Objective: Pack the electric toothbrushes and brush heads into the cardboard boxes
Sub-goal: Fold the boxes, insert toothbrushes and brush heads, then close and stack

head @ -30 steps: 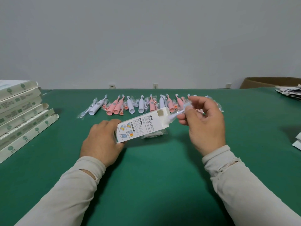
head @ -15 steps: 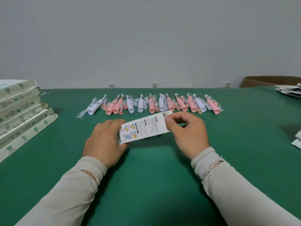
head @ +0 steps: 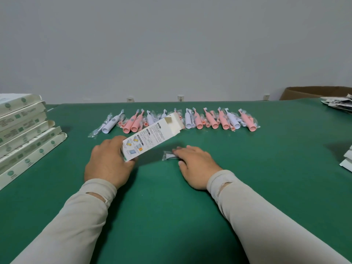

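while l hand (head: 108, 164) holds open box (head: 150, 139)

Near the person, the green surface (head: 171, 216) lies open between and in front of the two sleeves. Farther back, a row of wrapped toothbrushes (head: 190, 121) runs crosswise and blocks a low reach toward the wall. The tilted box (head: 152, 138) in the left hand (head: 108, 161) overhangs the row's middle. A stack of flat boxes (head: 24, 130) walls off the left edge; loose papers (head: 346, 159) sit at the right edge. A bare strip lies between the right hand (head: 196, 164) and those papers.
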The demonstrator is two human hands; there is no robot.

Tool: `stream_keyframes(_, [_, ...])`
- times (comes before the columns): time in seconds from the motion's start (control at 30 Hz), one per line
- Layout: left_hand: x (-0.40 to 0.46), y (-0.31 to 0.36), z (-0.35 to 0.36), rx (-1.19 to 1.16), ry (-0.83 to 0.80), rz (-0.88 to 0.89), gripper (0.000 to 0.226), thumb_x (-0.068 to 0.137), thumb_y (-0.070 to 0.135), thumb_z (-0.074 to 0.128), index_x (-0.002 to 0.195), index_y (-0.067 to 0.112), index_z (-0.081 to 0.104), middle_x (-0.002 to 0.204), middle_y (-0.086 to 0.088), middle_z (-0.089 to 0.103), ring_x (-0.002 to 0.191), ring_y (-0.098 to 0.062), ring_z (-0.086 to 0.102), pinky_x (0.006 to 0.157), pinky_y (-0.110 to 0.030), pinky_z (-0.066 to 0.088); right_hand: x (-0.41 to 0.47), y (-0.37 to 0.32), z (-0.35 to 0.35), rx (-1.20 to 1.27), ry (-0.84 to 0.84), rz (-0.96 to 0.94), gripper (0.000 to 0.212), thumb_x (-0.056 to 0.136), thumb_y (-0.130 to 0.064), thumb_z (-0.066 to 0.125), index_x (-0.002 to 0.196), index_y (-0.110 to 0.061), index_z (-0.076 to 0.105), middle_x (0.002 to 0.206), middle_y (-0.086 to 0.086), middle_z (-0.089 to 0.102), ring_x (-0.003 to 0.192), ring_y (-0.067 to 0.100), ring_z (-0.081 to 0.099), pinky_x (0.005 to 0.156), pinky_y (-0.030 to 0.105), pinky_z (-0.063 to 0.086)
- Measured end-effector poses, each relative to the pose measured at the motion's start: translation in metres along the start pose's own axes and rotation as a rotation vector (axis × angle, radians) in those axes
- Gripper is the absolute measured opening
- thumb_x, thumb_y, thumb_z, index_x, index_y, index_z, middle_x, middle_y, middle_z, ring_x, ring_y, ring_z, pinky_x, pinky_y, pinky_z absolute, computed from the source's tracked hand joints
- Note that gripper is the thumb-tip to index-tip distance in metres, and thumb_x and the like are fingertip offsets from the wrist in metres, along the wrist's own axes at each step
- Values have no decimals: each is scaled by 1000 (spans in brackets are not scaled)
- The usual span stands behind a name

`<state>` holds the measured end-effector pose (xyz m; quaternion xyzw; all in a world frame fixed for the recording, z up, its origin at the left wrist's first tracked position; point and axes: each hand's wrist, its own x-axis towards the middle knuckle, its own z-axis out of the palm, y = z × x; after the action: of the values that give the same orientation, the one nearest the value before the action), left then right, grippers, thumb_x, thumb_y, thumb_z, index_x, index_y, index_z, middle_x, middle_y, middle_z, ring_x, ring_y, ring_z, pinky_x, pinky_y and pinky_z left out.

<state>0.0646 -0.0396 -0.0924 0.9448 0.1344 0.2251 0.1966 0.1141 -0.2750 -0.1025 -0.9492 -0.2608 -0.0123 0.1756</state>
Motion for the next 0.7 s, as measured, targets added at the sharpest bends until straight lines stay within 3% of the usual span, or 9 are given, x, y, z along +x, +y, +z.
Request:
stream_keyframes(0.07, [0,1,0,6,1,6,38,81,35,70,117,34,58,111,-1,59,107,-32,51,79,-45,50,-1,-5,-5,-126,44,-2,26,101,-34,45,121,-33,62,120,-5,63,122,28,47,100,41,42])
stream_keyframes(0.13, [-2,1,1,-3,1,11,38,81,35,70,117,34,58,111,0,60,107,-31,51,78,-45,50,-5,-2,-16,-216,101,44,20,98,-43,50,103,-33,68,98,-7,61,101,23,49,86,39,45])
stream_keyframes(0.27, [-4,2,1,-22,-11,35,38,81,33,70,117,34,58,110,2,60,106,-30,51,79,-46,51,-13,13,-26,-280,57,197,24,100,-39,49,100,-20,64,101,1,58,96,25,55,85,42,50])
stream_keyframes(0.33, [-5,3,0,-20,-13,49,38,81,33,70,117,35,58,110,2,60,106,-29,52,80,-47,52,-19,21,-31,-73,148,231,21,102,-36,44,94,-21,57,92,0,60,85,25,59,77,39,50])
stream_keyframes(0.47, [-4,4,-2,14,-14,64,43,81,35,71,121,35,57,114,2,60,108,-29,50,82,-47,51,-28,23,-52,696,621,82,18,103,-27,48,87,-23,50,85,5,68,57,14,49,55,28,42])
stream_keyframes(0.53, [-6,6,-1,25,-23,89,44,82,35,69,124,37,56,116,3,59,110,-28,48,83,-45,50,-33,11,-58,814,674,-119,13,102,-33,47,90,-28,50,93,-3,72,59,5,51,53,18,42])
stream_keyframes(0.6, [-7,8,0,38,-40,108,44,82,35,68,124,39,54,116,5,57,110,-26,46,82,-43,48,-36,-2,-53,691,643,-223,10,101,-37,44,92,-35,47,98,-9,70,74,-3,60,62,11,44])
stream_keyframes(0.63, [-7,8,0,42,-45,113,44,82,35,67,124,40,54,115,5,57,110,-25,46,81,-42,48,-36,-6,-49,617,624,-222,10,102,-35,43,92,-35,46,99,-11,69,84,-3,62,68,13,46])
stream_keyframes(0.7, [-7,8,1,33,-46,119,44,82,36,67,124,39,54,115,5,58,110,-25,47,82,-42,48,-35,-7,-41,544,568,-163,10,103,-33,43,95,-32,47,97,-8,68,93,9,66,78,30,54])
